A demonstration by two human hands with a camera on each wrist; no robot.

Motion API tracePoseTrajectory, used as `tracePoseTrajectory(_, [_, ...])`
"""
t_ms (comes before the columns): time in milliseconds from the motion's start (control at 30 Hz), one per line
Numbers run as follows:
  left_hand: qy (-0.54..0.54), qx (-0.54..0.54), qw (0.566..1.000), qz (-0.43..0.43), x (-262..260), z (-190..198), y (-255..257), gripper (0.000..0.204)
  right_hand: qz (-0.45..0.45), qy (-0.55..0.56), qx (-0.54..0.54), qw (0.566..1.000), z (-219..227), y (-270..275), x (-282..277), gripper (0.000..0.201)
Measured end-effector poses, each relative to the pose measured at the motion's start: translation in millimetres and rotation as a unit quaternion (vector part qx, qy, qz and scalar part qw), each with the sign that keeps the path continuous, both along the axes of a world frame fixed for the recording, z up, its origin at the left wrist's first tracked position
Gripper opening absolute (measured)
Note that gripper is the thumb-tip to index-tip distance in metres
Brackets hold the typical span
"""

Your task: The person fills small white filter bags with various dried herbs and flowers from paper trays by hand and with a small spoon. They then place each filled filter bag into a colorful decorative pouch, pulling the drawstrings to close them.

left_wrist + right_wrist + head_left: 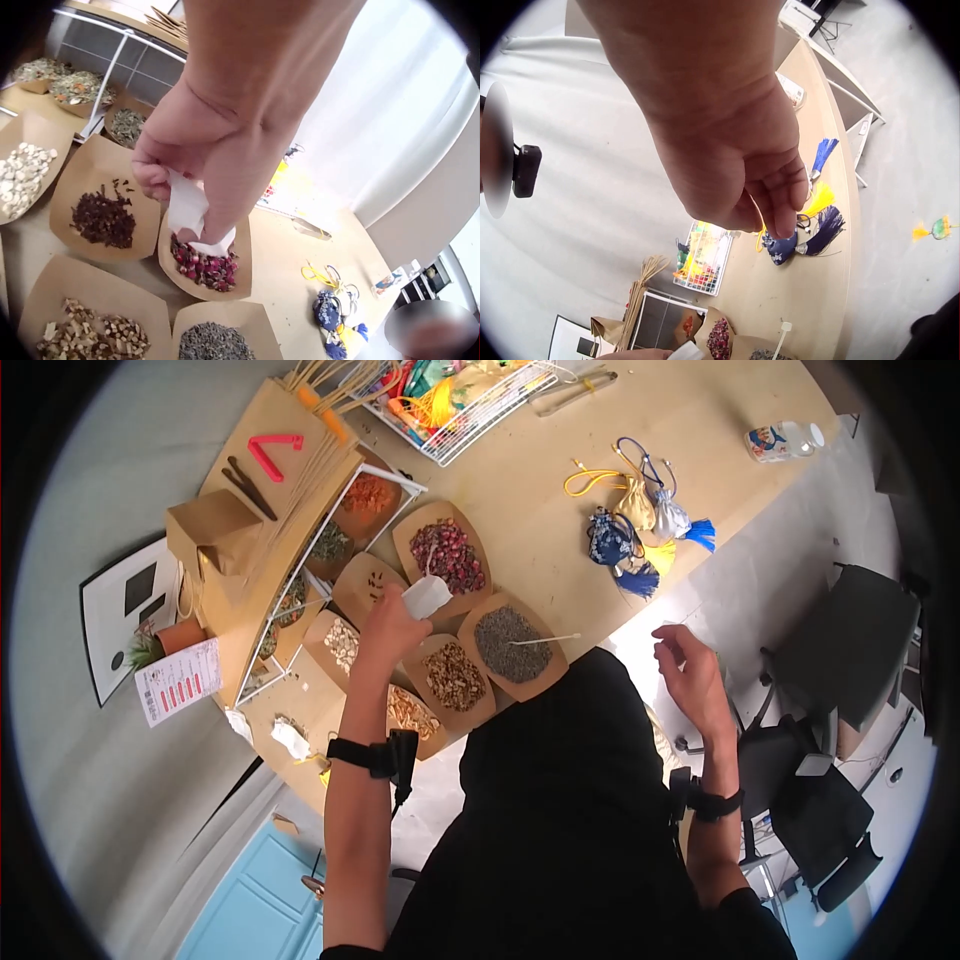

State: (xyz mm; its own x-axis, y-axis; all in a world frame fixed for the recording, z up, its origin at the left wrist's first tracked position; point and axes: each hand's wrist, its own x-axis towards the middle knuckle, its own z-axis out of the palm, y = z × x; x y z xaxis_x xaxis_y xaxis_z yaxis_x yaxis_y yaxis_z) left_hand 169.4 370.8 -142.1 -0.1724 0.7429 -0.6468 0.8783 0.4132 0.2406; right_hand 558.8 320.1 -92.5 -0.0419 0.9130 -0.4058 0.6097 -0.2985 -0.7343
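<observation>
My left hand (388, 632) holds a small white pouch (187, 206), pinching it between thumb and fingers. The pouch overlaps the edge of the paper tray of dried rosebuds (455, 558) in the head view. Nearby are trays with dark cloves (105, 219), chopped tan pieces (455, 672) and grey-purple lavender (512, 643), which has a thin pale stick (545, 639) lying across it. My right hand (692, 680) hangs in the air past the table's front edge, fingers loosely bent and holding nothing. Tasselled drawstring sachets (640, 525) lie on the table beyond it.
On the left stands a white-framed rack (285, 585) with more herb trays beneath its top. A wire basket (490, 410) of colourful things sits at the back. A bottle (785, 442) lies at the far right of the table, and black chairs (845, 640) stand beyond.
</observation>
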Motion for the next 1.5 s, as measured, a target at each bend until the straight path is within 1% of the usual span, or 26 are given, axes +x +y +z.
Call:
tracePoseTrajectory(100, [-0.064,-0.012,0.997,0.034,-6,9,-9,0.054,0.014,-0.011,0.000,1.000,2,4,-4,0.016])
tracePoseTrajectory(133, [-0.194,-0.025,0.973,0.121,-5,21,-16,0.053,0.011,-0.010,0.002,1.000,4,5,-6,0.016])
tracePoseTrajectory(167, [-0.320,-0.038,0.924,0.204,-4,34,-24,0.052,0.016,0.004,0.006,1.000,8,7,-11,0.016])
tracePoseTrajectory(233, [-0.375,-0.051,0.902,0.206,6,60,-39,0.052,0.019,0.019,0.016,1.000,18,16,-22,0.017])
tracePoseTrajectory(333, [-0.469,-0.059,0.858,0.202,18,95,-63,0.055,0.103,0.098,0.030,0.989,49,31,-44,0.019])
tracePoseTrajectory(467, [-0.553,-0.126,0.806,0.167,28,123,-83,0.068,0.265,0.220,0.164,0.925,96,44,-73,0.030])
tracePoseTrajectory(500, [-0.582,-0.114,0.793,0.139,28,121,-92,0.067,0.298,0.257,0.129,0.910,112,44,-77,0.033])
tracePoseTrajectory(567, [-0.646,-0.166,0.725,0.174,33,129,-94,0.068,0.324,0.342,0.168,0.866,127,45,-90,0.030])
tracePoseTrajectory(600, [-0.668,-0.169,0.709,0.152,33,127,-97,0.069,0.325,0.342,0.167,0.866,128,44,-93,0.030])
tracePoseTrajectory(633, [-0.668,-0.167,0.708,0.154,33,124,-101,0.069,0.362,0.326,0.160,0.859,129,44,-94,0.028])
tracePoseTrajectory(733, [-0.637,-0.184,0.746,0.062,38,123,-106,0.069,0.435,0.294,0.148,0.838,122,44,-102,0.025])
tracePoseTrajectory(833, [-0.620,-0.222,0.747,0.090,39,129,-109,0.073,0.472,0.273,0.162,0.822,109,38,-113,0.020])
tracePoseTrajectory(867, [-0.641,-0.168,0.742,0.105,34,122,-118,0.089,0.470,0.286,0.156,0.820,104,34,-116,0.019])
tracePoseTrajectory(900, [-0.643,-0.160,0.742,0.108,31,126,-122,0.089,0.469,0.298,0.150,0.818,104,32,-120,0.018])
tracePoseTrajectory(967, [-0.634,-0.039,0.761,0.128,27,138,-128,0.109,0.456,0.270,0.163,0.833,113,28,-127,0.015])
tracePoseTrajectory(1000, [-0.610,0.033,0.786,0.097,26,144,-132,0.104,0.450,0.252,0.162,0.841,115,25,-130,0.014])
tracePoseTrajectory(1033, [-0.611,0.041,0.784,0.099,26,149,-139,0.104,0.444,0.234,0.161,0.850,117,21,-135,0.013])
tracePoseTrajectory(1100, [-0.472,0.049,0.869,0.138,24,158,-156,0.081,0.439,0.222,0.183,0.851,120,12,-149,0.011])
tracePoseTrajectory(1133, [-0.469,0.133,0.853,0.183,28,159,-164,0.047,0.426,0.222,0.175,0.859,122,7,-155,0.012])
tracePoseTrajectory(1167, [-0.472,0.140,0.850,0.187,21,161,-174,0.047,0.412,0.222,0.167,0.868,123,1,-162,0.013])
tracePoseTrajectory(1233, [-0.437,0.116,0.860,0.237,6,162,-193,0.028,0.399,0.226,0.178,0.871,126,-13,-175,0.014])
tracePoseTrajectory(1267, [-0.444,0.199,0.836,0.252,8,161,-201,0.022,0.371,0.246,0.151,0.882,127,-21,-181,0.013])
tracePoseTrajectory(1300, [-0.448,0.206,0.831,0.256,1,163,-210,0.022,0.343,0.266,0.124,0.892,127,-30,-187,0.013])
tracePoseTrajectory(1367, [-0.414,0.167,0.870,0.208,-16,167,-227,0.024,0.329,0.282,0.108,0.895,124,-50,-204,0.013])
tracePoseTrajectory(1433, [-0.428,0.201,0.853,0.220,-24,163,-245,0.025,0.312,0.300,0.091,0.897,121,-68,-215,0.013])
tracePoseTrajectory(1500, [-0.442,0.173,0.845,0.246,-37,163,-264,0.026,0.320,0.268,-0.045,0.907,117,-81,-219,0.019])
